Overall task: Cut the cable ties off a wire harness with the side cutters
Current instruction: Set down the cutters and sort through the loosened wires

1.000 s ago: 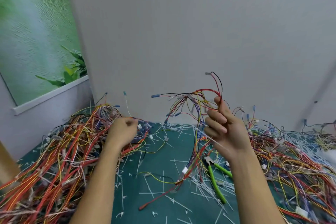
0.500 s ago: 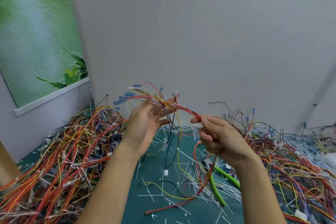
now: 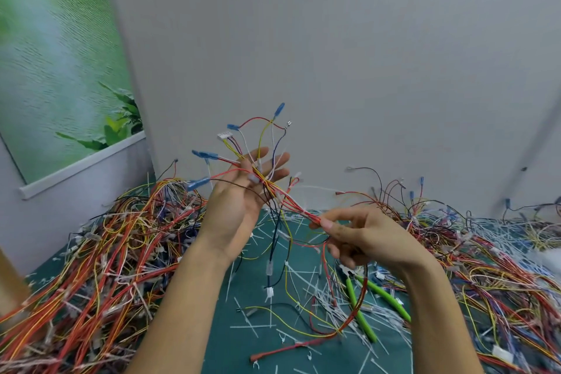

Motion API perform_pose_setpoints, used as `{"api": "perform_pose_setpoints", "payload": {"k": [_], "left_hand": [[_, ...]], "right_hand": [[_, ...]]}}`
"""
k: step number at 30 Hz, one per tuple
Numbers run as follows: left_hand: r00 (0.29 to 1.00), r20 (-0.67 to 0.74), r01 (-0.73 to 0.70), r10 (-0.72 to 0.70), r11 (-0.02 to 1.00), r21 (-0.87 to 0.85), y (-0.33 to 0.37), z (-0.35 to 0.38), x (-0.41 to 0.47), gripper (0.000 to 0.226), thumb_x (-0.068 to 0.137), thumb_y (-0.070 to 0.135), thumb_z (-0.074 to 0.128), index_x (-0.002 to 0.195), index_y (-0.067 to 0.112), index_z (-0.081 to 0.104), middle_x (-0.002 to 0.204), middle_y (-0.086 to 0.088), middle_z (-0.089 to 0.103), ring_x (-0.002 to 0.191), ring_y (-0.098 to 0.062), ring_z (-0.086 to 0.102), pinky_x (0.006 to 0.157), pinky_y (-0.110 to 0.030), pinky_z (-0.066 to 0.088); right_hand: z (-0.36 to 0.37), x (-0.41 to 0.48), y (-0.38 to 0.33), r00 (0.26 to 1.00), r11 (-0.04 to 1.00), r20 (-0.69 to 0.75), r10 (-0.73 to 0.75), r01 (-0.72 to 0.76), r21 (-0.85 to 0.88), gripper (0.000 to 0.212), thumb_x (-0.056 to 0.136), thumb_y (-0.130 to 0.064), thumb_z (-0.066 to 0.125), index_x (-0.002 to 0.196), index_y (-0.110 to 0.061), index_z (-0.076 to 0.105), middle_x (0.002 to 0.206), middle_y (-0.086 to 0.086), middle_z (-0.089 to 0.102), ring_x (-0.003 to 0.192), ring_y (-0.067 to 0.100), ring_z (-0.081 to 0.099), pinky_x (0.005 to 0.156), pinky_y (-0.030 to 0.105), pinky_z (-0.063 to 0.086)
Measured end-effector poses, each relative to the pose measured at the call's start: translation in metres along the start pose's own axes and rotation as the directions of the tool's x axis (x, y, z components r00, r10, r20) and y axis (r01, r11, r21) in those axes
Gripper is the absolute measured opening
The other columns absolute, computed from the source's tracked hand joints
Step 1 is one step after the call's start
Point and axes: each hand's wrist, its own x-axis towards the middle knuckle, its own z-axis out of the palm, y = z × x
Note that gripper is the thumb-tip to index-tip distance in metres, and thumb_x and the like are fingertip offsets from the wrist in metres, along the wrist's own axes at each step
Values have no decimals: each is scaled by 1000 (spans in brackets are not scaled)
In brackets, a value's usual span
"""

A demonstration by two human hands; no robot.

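A wire harness (image 3: 291, 203) of red, yellow and black wires with blue terminals hangs in the air between my hands. My left hand (image 3: 239, 200) is raised with its fingers straight, and the harness lies across them, its terminal ends fanning out above. My right hand (image 3: 370, 240) pinches the red bundle between thumb and forefinger, a little lower and to the right. The rest of the harness droops onto the green mat (image 3: 243, 343). The side cutters (image 3: 361, 307), with green handles, lie on the mat under my right wrist; neither hand touches them.
A big heap of wire harnesses (image 3: 106, 252) covers the mat on the left and another heap (image 3: 485, 252) on the right. Several cut white cable ties (image 3: 303, 279) litter the mat between them. A grey wall stands close behind.
My left hand left the left heap, came to the harness and now lies under it with fingers straightened. My right hand lowered and shifted its pinch along the bundle.
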Motion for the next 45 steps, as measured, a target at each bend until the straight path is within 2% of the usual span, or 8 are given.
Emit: {"api": "perform_pose_setpoints", "payload": {"k": [5,10,16,20,24,30,34,45], "left_hand": [[999,41,6,-4,999,-51,1,0,0,41,95,28,48,133,11,51,134,-9,67,121,-29,65,97,-44,55],[1000,26,-17,17,1000,-11,-3,0,0,30,111,23,32,122,11,56,130,-6,69,115,-27,69,90,-35,59],[996,-69,-42,52,990,135,-2,-8,2,27,100,32,52,108,24,76,102,0,72,88,-12,66,76,-29,53],[996,-68,-48,58,989,140,-5,-5,0,28,96,34,55,104,24,79,88,3,67,79,-9,61,71,-27,53],[994,-77,-61,74,985,162,-10,6,-2,29,104,28,47,105,21,75,87,2,63,74,-10,58,68,-27,50],[999,-39,-19,26,982,187,-19,23,-9,27,99,36,47,107,17,64,85,7,65,79,-10,57,76,-30,47],[999,40,-8,-1,974,228,-23,32,-16,26,105,34,39,104,16,59,85,9,65,80,-6,60,82,-27,46],[991,128,-41,30,996,84,-23,41,-22,20,104,27,41,100,12,54,85,2,60,79,-10,59,72,-20,50]], "right_hand": [[4,-6,-7,993,997,91,-73,73,6,29,96,-45,69,109,-21,78,71,10,68,50,17,59,41,20,39],[13,-5,-13,993,995,75,-95,94,16,48,90,-62,68,117,-23,77,64,10,65,41,15,53,40,20,35],[16,-1,-12,990,995,-99,-96,92,-37,37,83,-53,72,104,-25,83,65,13,69,43,18,58,43,22,33],[15,-1,-11,983,983,-172,-58,26,-182,43,83,-61,67,116,-36,78,90,-2,79,84,13,75,74,31,54],[9,-9,-18,921,858,-367,-130,-81,-507,65,87,-69,63,146,-46,50,138,-20,56,127,4,55,107,33,44],[33,-4,-37,865,965,-456,-212,258,41,41,90,-58,68,110,-24,77,105,-11,78,102,3,71,87,31,51],[48,6,-37,835,964,-529,-153,245,108,22,93,-37,73,91,-16,79,78,-5,73,76,7,65,77,33,48],[51,11,-33,807,921,-564,-176,338,197,17,96,-20,70,82,-14,77,78,5,72,76,20,64,78,39,50]]}}
